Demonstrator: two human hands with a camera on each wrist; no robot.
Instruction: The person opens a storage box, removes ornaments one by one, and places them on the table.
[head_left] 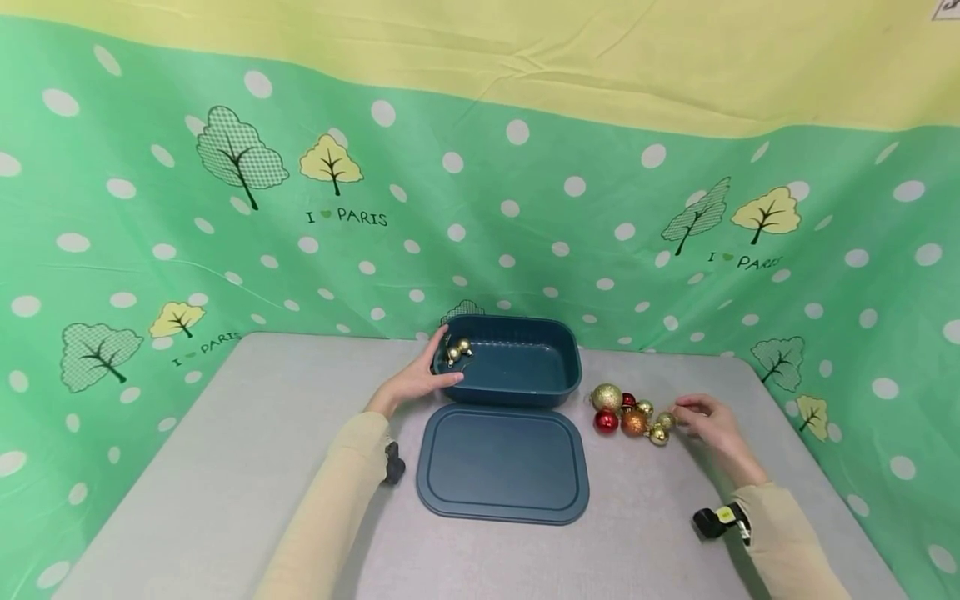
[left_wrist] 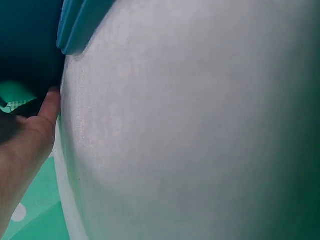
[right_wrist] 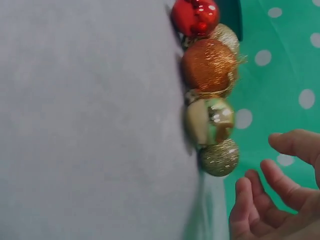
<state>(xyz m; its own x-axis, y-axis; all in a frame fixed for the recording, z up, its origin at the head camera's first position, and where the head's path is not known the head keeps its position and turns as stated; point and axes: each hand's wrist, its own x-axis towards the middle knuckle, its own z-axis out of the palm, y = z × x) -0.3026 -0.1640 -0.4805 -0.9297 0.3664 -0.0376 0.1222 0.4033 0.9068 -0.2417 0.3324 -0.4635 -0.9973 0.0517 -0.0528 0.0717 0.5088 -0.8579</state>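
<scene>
Two beige sleeves (head_left: 322,508) reach in from the near side of the grey tabletop (head_left: 637,542), well apart from each other, each with a small black device (head_left: 393,463) at the wrist. Between them I see a dark blue lid (head_left: 502,467) lying flat, its long axis running left to right, with the right end angled slightly towards the person.

Just beyond the lid's right end sits a cluster of baubles: a shiny red one (head_left: 606,422), an orange one (head_left: 634,423), small gold ones and a larger glittery gold one (head_left: 607,397). The cluster stretches sideways towards the right hand (head_left: 708,423). That hand comes in from the right, fingers loosely bent and thumb apart, grasping nothing; its fingertips are close to a small glittery gold bauble (head_left: 666,421) at the outer end.

Behind the lid stands the blue box (head_left: 517,398), upright with its opening facing up, its long axis also left to right. The left hand (head_left: 420,377) grasps its left end, the thumb along the front and the fingers round towards the back. Small gold balls (head_left: 454,354) lie inside, at that same end. Farthest off hangs a green dotted cloth (head_left: 480,275) printed with trees.
</scene>
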